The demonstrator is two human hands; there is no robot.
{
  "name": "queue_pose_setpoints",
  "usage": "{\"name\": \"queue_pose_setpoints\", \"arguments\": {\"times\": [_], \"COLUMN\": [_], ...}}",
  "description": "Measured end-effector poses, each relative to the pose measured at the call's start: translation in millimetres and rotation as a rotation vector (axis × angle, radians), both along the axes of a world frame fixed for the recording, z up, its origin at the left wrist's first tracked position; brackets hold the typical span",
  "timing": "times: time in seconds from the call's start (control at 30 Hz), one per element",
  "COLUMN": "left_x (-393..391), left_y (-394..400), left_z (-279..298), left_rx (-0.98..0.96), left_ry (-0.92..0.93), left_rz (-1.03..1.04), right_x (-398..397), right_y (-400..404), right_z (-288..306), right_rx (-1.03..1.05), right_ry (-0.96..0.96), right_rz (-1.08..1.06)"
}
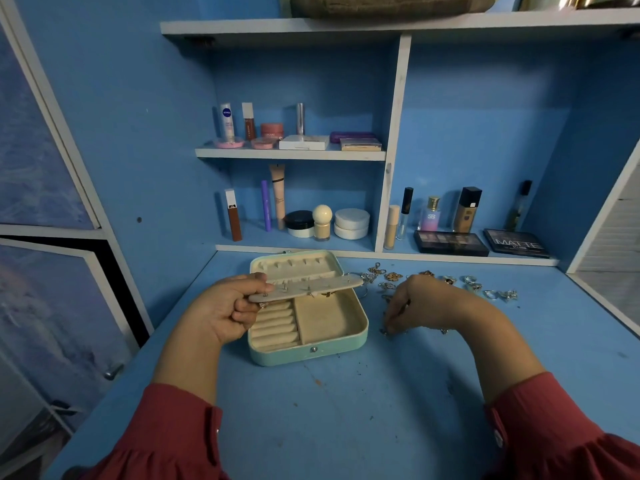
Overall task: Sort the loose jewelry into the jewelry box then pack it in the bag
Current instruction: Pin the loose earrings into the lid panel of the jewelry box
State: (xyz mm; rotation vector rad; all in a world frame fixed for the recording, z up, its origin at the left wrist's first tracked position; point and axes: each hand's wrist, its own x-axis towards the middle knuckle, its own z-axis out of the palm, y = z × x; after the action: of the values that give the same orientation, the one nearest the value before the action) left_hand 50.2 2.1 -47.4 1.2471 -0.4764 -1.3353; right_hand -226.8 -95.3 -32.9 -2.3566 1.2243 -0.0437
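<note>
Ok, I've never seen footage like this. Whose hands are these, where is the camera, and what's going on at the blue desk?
There is no robot: one camera worn on a person's head looks down at their own hands. The left hand holds a cream earring panel above the open mint jewelry box. The right hand reaches down to a small piece on the blue desk; its fingertips are partly hidden. More loose jewelry lies behind it. Cosmetics stand on the shelves. No bag is in view.

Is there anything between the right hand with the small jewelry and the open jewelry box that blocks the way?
Nothing visible blocks it. The right hand pinches a small piece on the table, apart from the jewelry box, with bare table between. The left hand holds the earring panel above the box's rear.
</note>
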Motion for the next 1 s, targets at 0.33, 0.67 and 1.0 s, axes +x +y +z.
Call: {"name": "queue_pose_setpoints", "arguments": {"times": [0.33,0.67,1.0], "left_x": [-3,-4,-4], "left_y": [2,4,3], "left_z": [2,3,4], "left_rx": [-0.016,-0.016,-0.001], "left_ry": [-0.028,-0.022,-0.027], "left_rz": [-0.002,-0.003,-0.004], "right_x": [1,1,25], "right_y": [-2,-4,7], "right_z": [-3,-10,2], "right_rx": [-0.037,-0.064,-0.152], "right_ry": [0.032,0.081,-0.509], "right_rz": [0.016,-0.026,-0.169]}}
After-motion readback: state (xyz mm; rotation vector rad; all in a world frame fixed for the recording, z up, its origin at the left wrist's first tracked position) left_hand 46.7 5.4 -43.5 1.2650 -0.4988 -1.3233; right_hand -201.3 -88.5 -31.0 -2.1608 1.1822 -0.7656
